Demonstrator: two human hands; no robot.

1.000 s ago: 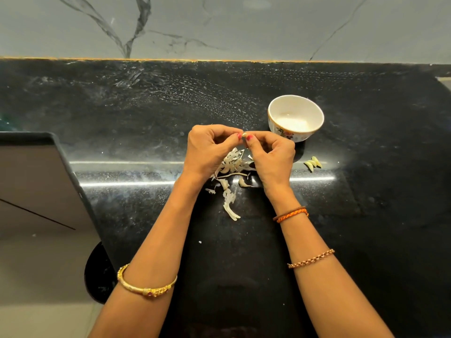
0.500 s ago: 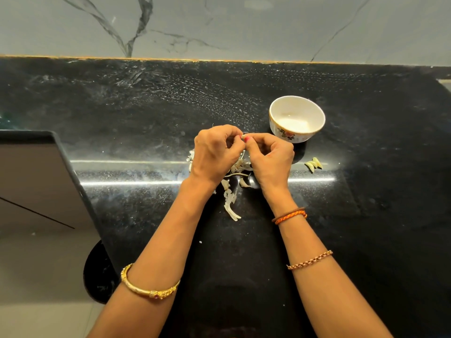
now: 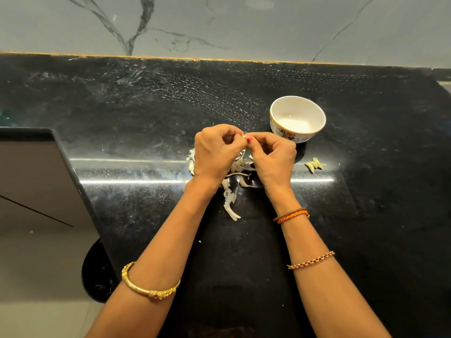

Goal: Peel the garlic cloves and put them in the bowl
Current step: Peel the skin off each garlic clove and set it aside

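Note:
My left hand (image 3: 216,152) and my right hand (image 3: 273,157) meet fingertip to fingertip above the black counter, both pinching a small garlic clove (image 3: 244,136) of which only a pale tip shows. A white bowl (image 3: 297,118) with a floral band stands just beyond my right hand; no cloves show inside it. Peeled pale cloves (image 3: 314,164) lie on the counter to the right of my right hand. Papery garlic skins (image 3: 230,203) lie scattered under and in front of both hands.
The black speckled counter (image 3: 146,113) runs back to a grey marble wall (image 3: 219,25). At the left a dark panel (image 3: 36,181) with a raised edge borders the counter, and pale floor shows below it.
Both hands have stayed together on the clove, working it with small finger movements; the left hand has turned slightly. The bowl and loose cloves have not moved.

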